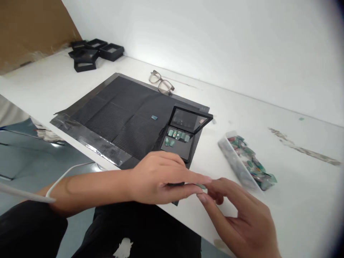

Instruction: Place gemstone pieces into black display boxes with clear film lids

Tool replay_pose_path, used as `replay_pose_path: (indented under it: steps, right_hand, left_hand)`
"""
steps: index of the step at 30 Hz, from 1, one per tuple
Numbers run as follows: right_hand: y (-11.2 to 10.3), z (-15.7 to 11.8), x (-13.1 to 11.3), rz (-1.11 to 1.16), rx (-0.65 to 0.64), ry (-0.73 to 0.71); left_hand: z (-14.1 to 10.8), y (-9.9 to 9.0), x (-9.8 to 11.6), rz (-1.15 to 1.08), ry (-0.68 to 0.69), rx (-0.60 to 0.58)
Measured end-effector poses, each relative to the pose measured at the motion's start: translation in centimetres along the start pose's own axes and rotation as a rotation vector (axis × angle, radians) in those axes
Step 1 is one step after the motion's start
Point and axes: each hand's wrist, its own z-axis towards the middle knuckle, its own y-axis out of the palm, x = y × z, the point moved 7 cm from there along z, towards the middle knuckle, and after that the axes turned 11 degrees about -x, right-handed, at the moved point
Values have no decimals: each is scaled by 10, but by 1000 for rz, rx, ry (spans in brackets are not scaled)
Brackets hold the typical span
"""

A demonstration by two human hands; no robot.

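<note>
A white desk (pixel 268 107) stands against a white wall. The left hand (pixel 158 177) and right hand (pixel 236 215) meet fingertip to fingertip, pinching a small green nail (pixel 201 186) between them. Best kept pinched lightly by its edges. Behind lies the open case (pixel 178 138); right, the tray (pixel 245 161).

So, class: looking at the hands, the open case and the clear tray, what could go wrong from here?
1. The small green piece is pinched only at the fingertips of the left hand and right hand, near the table edge; it could slip to the floor.
2. A wrist might knock the open case, scattering its pieces.
3. The full clear tray could be nudged and spill.
</note>
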Motion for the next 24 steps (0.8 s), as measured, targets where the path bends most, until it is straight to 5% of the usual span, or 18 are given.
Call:
replay_pose_path:
  steps: [8, 19, 24]
  right_hand:
    - [-10, -11, -3, 34, 270, 24]
    - [2, -3, -18, -166, 190, -223]
    - [2, 3, -18, -24, 185, -204]
  left_hand:
    - [-21, 12, -12, -410, -362, 119]
    - [-34, 29, -38, -996, -711, 85]
    - [-37, 41, -40, -1208, -776, 13]
